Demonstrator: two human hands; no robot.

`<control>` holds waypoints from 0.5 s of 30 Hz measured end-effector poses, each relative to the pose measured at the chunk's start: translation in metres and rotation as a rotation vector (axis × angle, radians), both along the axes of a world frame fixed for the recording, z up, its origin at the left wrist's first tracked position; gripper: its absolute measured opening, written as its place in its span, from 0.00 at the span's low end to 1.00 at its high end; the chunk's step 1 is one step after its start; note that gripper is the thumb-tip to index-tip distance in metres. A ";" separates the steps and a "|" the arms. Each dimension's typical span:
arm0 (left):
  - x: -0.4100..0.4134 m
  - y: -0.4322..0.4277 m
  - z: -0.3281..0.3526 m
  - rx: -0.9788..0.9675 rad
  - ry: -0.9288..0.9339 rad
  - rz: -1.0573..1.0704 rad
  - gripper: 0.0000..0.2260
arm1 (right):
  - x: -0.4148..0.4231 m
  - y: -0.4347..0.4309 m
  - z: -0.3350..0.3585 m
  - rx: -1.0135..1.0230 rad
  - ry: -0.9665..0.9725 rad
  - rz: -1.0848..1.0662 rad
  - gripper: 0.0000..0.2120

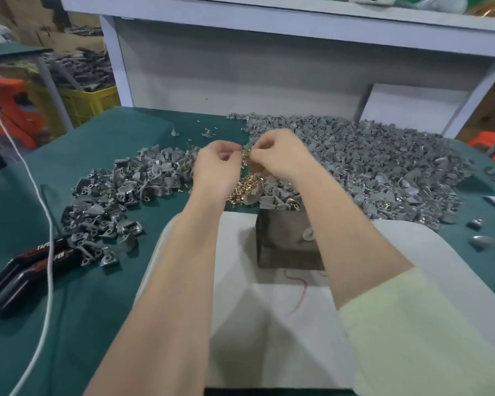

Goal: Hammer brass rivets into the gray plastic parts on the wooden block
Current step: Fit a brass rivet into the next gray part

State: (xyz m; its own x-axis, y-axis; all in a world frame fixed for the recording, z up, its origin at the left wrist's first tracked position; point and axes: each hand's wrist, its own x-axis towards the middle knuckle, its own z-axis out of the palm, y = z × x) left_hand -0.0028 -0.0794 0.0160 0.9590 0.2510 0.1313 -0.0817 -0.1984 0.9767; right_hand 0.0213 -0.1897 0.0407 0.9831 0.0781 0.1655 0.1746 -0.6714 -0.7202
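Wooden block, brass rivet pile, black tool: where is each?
wooden block (280, 244): head view, its bare dark face.
brass rivet pile (245, 191): head view, middle of the heap.
black tool (20, 277): head view, its handle.

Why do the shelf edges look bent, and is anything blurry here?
Head view: the wide-angle lens bows the white shelf; the left hand, right hand and the brass rivets they pinch are slightly smeared; light is soft, with faint shadows on the white sheet.

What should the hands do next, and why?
Probably lower one rivet to the gray part on the wooden block. The left hand and right hand seem to pinch brass rivets above their pile, and that part lies there alone.
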 end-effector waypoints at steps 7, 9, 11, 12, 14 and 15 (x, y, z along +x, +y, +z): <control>-0.032 -0.041 0.005 -0.004 -0.010 -0.317 0.06 | -0.066 -0.057 -0.005 0.241 -0.076 -0.067 0.07; -0.041 -0.047 0.001 -0.038 0.032 -0.376 0.07 | -0.080 -0.066 -0.011 0.266 -0.111 -0.065 0.07; -0.048 -0.049 -0.003 -0.046 0.077 -0.421 0.06 | -0.088 -0.072 -0.017 0.303 -0.139 -0.053 0.07; -0.051 -0.049 -0.006 -0.049 0.090 -0.431 0.06 | -0.091 -0.073 -0.019 0.303 -0.148 -0.046 0.08; -0.055 -0.048 -0.010 -0.042 0.096 -0.428 0.07 | -0.095 -0.072 -0.025 0.288 -0.151 -0.035 0.09; -0.056 -0.048 -0.011 -0.026 0.094 -0.425 0.07 | -0.097 -0.072 -0.028 0.293 -0.145 -0.032 0.09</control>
State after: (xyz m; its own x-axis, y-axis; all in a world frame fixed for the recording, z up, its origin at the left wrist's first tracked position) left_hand -0.0591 -0.1269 0.0046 0.9854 -0.1664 0.0374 -0.0614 -0.1414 0.9881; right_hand -0.0755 -0.2613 0.0130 0.9488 -0.0241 0.3149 0.2717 -0.4459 -0.8528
